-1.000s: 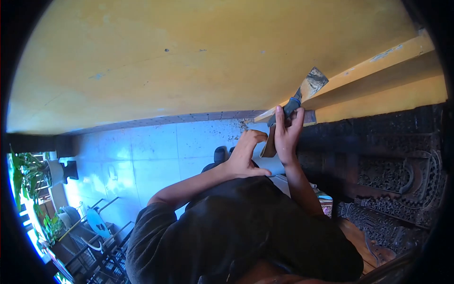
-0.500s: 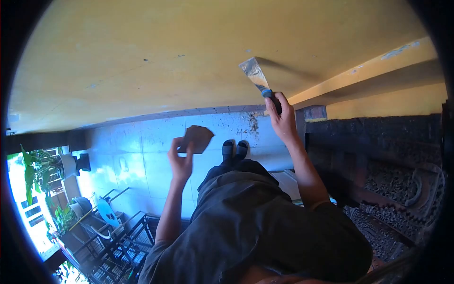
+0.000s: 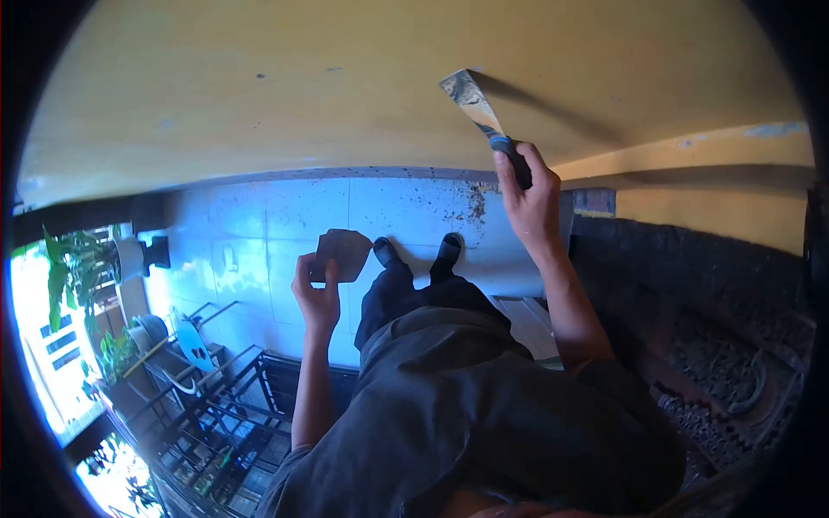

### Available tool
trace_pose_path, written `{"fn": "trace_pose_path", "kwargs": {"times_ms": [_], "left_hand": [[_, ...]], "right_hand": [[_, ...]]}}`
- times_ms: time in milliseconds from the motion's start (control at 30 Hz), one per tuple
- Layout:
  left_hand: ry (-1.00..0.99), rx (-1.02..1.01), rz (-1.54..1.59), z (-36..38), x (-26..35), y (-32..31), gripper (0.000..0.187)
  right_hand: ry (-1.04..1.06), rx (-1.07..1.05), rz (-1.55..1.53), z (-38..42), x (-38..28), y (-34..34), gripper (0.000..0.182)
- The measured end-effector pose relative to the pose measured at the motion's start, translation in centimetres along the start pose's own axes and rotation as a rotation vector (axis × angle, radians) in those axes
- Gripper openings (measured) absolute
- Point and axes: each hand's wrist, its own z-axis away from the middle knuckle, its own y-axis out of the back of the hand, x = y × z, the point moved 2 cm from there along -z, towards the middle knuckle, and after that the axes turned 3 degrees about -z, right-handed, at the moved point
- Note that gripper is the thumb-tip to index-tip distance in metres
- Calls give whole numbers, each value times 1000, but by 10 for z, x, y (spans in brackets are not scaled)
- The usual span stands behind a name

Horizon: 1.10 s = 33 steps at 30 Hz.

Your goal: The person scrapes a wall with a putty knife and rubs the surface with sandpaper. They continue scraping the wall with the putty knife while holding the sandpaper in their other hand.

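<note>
The right hand (image 3: 528, 194) is closed tight around the dark handle of a scraper (image 3: 484, 116). The flat metal blade points up and to the left, and its tip sits on or just above the yellow wall (image 3: 302, 95); I cannot tell if it really touches. The blade throws a dark shadow on the wall just to its right.

The left hand (image 3: 318, 289) is lower down, well apart from the right one. Its fingers (image 3: 304, 266) pinch the left edge of a small brown sheet, most likely sandpaper (image 3: 344, 255), which is held out in the air over the blue tiled floor (image 3: 259, 233). It touches nothing else.

The person's two dark shoes (image 3: 414, 250) stand on the floor near the bottom edge of the wall. Little dark crumbs (image 3: 466, 207) lie on the floor along that edge, close to the shoes.

To scrape well, I think the blade should lie low against the wall, almost flat, not standing up on its corner. A corner can dig in and leave a scratch. Push in short, steady strokes, with the wrist straight and the grip firm. Keep the sandpaper hand off to the side, away from the blade. Watch for crumbs dropping down toward the face.
</note>
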Motion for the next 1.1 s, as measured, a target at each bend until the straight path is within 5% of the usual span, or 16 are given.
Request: {"fn": "trace_pose_path", "kwargs": {"times_ms": [167,533,767,967,1100], "left_hand": [[-18,-15,12,-9,-7,2,15],[-123,-46,99,-83,-56,45,14],[-203,-101,151,-149,-74,64,16],[-246,-199,140,-174,-83,76,19],[-256,-233,145,-177,-90,83,19]], "right_hand": [[118,-58,43,-25,-35,-49,18],[-66,6,127,0,-71,-105,22],[-228,172,-161,40,2,-168,30],[-298,219,-387,45,-11,-181,29],[-247,263,-310,43,14,-180,24]]}}
